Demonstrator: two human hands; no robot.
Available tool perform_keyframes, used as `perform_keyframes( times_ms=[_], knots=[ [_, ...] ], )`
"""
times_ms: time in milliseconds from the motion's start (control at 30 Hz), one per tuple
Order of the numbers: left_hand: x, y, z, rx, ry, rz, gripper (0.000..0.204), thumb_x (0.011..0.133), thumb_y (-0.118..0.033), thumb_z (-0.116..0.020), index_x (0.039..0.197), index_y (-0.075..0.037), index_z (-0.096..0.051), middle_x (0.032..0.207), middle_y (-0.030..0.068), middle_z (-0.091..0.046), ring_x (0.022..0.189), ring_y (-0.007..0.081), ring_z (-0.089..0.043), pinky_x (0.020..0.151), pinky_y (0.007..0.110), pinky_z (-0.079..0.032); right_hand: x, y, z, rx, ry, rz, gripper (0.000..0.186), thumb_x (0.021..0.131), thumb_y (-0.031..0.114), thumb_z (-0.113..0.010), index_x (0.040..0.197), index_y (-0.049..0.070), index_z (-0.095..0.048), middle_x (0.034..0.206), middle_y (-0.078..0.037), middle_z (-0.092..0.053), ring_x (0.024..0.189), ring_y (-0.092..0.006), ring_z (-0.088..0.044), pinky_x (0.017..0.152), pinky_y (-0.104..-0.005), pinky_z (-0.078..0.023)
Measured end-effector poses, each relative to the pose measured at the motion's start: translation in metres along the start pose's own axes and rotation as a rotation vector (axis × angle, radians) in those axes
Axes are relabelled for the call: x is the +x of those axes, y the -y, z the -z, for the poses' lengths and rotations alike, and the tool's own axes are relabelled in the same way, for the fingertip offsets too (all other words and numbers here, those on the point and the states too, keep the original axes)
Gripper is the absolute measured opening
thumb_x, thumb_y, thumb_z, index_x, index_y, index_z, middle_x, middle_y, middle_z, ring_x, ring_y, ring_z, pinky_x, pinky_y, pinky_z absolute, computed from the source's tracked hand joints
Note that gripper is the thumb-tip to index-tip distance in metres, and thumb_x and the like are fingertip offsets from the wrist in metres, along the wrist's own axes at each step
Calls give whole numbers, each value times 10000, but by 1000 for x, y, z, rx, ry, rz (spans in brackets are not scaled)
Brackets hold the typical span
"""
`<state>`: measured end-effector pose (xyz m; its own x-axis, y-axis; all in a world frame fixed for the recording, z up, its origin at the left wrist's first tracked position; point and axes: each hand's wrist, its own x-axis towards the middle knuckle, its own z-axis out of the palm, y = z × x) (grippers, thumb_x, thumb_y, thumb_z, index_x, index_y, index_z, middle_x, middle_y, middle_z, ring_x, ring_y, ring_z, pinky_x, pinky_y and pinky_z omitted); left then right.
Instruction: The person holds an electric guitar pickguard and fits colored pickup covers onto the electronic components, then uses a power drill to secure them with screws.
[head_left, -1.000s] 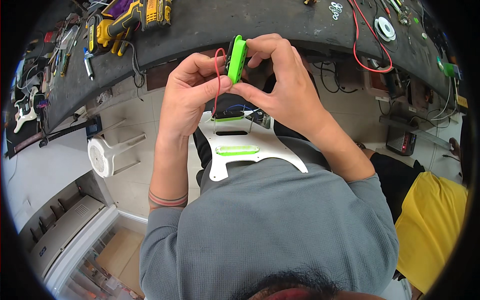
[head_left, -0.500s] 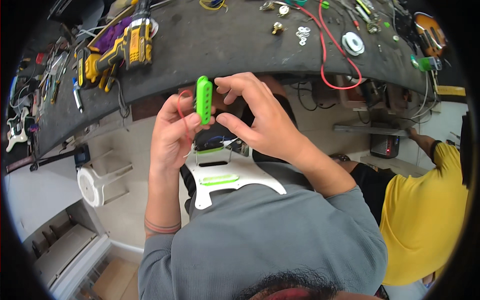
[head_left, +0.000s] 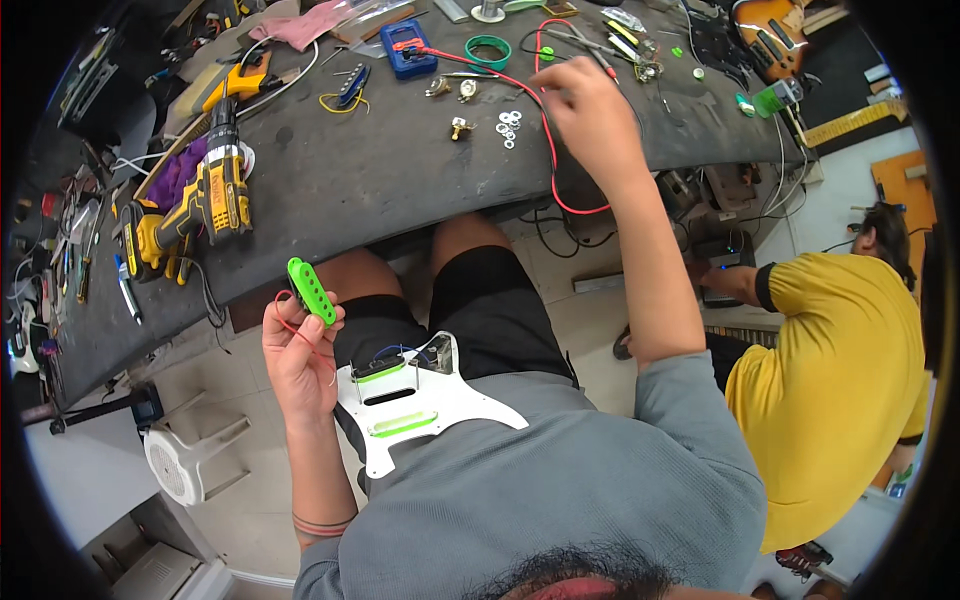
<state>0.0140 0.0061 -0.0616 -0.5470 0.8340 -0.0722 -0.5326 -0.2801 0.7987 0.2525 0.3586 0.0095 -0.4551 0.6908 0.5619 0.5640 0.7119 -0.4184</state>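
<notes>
My left hand (head_left: 300, 350) pinches a bright green guitar pickup (head_left: 312, 291) with a row of dark holes in its cover. A thin red wire (head_left: 290, 325) loops from it over my fingers. Out over the bench, my right hand (head_left: 595, 115) reaches beside a red cable (head_left: 552, 160). Its fingers are bent and partly blurred, so what they may touch is hidden. Across my lap lies a white guitar pickguard (head_left: 465, 400), with a green pickup cover (head_left: 403, 424) in one slot and wired parts at its far edge.
The dark workbench (head_left: 370, 190) carries a yellow cordless drill (head_left: 210, 195), white washers (head_left: 509, 128), a brass-coloured part (head_left: 460, 128), a blue meter (head_left: 408, 50) and green tape (head_left: 487, 52). A person in a yellow shirt (head_left: 835, 390) is at my right. A white stool (head_left: 175, 467) stands left.
My right hand has left the pickup and stretched forward over the bench. My left hand, still holding the pickup, sits lower and further left in view. The view has shifted, showing more bench.
</notes>
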Motion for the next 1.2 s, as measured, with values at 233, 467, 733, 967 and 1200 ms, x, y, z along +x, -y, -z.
perform_keyframes(
  times_ms=[233,467,733,967,1200],
  knots=[
    [9,5,0,65,-22,-47,298,950,-1,-698,1226,-68,-605,1213,223,-702,1027,294,-731,924,380,-606,17,-43,-39,-244,111,201,109,889,170,-670,936,147,-765,944,-89,-674,986,-316,-696,826,-483,-572],
    [10,10,26,-6,92,-40,297,1027,14,-615,1311,-71,-603,1319,223,-637,1125,281,-676,976,353,-590,26,-24,-31,-34,75,147,127,864,121,-639,956,79,-715,986,-142,-701,928,-372,-713,830,-501,-575],
    [19,9,15,16,104,-66,306,1034,9,-612,1324,-87,-605,1318,229,-637,1116,278,-684,987,365,-590,14,-27,-37,-103,252,214,152,906,156,-684,1010,52,-724,1056,-160,-684,1023,-364,-685,898,-481,-552],
    [13,7,-2,75,20,-108,318,988,16,-655,1294,-31,-584,1282,216,-657,1160,316,-678,1026,439,-573,32,-27,-49,-196,384,94,167,863,105,-654,973,48,-766,937,-211,-749,895,-394,-749,795,-503,-615],
    [8,9,-2,40,-21,-54,301,963,43,-665,1248,-37,-613,1214,252,-712,1060,337,-739,938,426,-610,4,46,18,312,222,-33,78,935,51,-651,967,-17,-673,898,-165,-734,791,-291,-700,712,-390,-535]
  ],
)
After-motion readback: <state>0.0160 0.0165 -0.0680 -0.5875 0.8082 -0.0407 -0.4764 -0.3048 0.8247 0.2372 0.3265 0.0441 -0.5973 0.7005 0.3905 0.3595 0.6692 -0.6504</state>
